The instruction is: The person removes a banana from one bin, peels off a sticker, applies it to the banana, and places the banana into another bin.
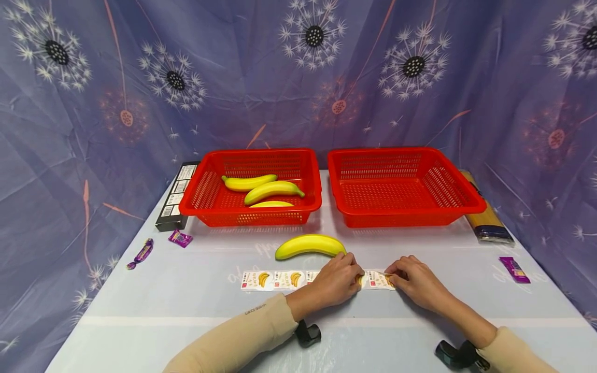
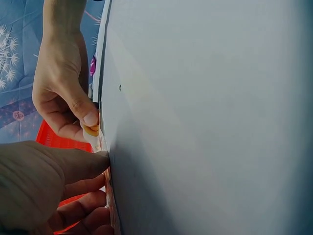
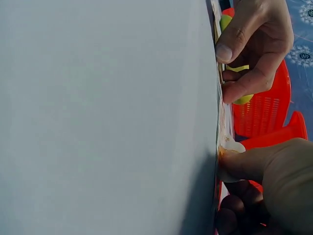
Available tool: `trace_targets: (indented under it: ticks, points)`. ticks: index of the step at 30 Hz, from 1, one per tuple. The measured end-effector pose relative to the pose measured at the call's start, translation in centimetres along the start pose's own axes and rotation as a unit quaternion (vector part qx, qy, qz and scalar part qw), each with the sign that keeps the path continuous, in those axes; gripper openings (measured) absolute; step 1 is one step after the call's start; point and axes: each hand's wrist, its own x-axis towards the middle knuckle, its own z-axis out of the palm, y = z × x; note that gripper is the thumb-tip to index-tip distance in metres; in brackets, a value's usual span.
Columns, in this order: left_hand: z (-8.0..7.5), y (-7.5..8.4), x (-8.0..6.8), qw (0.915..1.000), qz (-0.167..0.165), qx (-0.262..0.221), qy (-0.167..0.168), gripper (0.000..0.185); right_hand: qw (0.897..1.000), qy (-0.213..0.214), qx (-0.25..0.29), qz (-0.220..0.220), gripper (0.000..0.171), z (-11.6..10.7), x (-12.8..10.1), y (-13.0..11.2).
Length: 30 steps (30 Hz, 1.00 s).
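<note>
Fingertips of both hands meet on one sticker strip [image 1: 298, 280] lying flat on the table [image 1: 186, 321], just in front of a loose banana [image 1: 310, 245]. Left hand [image 1: 337, 282] has curled fingers and thumb pressing the strip down; right hand [image 1: 416, 282] pinches a sticker at the strip's right end, its edge lifted off the surface in the right wrist view. Three banana stickers show left of the hands. Behind stand two red baskets: left basket [image 1: 205, 194] holds three bananas, right basket [image 1: 448, 189] holds none. Three purple wrapped candies lie about, two [image 1: 180, 238] [image 1: 141, 254] at left, one [image 1: 514, 269] at right. One black box [image 1: 174, 199] flanks the left basket; one spaghetti pack [image 1: 485, 217] flanks the right.
</note>
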Motion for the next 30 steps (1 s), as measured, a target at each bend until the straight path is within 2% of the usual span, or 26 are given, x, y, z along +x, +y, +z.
trace_targets:
  ticks: [7, 14, 20, 24, 26, 28, 30]
  points:
    - [0.0, 0.1, 0.0, 1.0000, 0.000, 0.001, -0.002, 0.019, 0.999, 0.036, 0.016, -0.031, 0.024, -0.2, -0.5, -0.2]
    - [0.1, 0.0, 0.0, 1.0000, 0.000, 0.003, -0.004, 0.018, 0.992, 0.060, 0.082, -0.074, 0.027, -1.7, -1.1, -1.1]
    - [0.0, 0.1, -0.1, 1.0000, -0.007, -0.001, -0.005, 0.019, 0.990, 0.063, 0.112, -0.053, 0.028, -3.1, -1.3, -2.0]
    - [-0.3, 0.0, -0.3, 0.9989, -0.027, -0.037, 0.009, 0.020, 0.993, 0.062, 0.099, -0.020, 0.023, -3.1, -1.0, -2.4]
    - [-0.5, -0.1, -0.4, 0.9958, -0.046, -0.077, 0.022, 0.019, 0.994, 0.064, 0.091, -0.009, 0.022, -2.8, -0.7, -2.7]
    - [-0.8, -0.2, -0.5, 0.9890, -0.072, -0.125, 0.033, 0.018, 0.994, 0.066, 0.086, -0.006, 0.022, -2.6, -0.4, -3.0]
    - [-1.2, -0.4, -0.6, 0.9765, -0.105, -0.184, 0.040, 0.019, 0.994, 0.071, 0.081, -0.013, 0.022, -2.2, 0.1, -3.3]
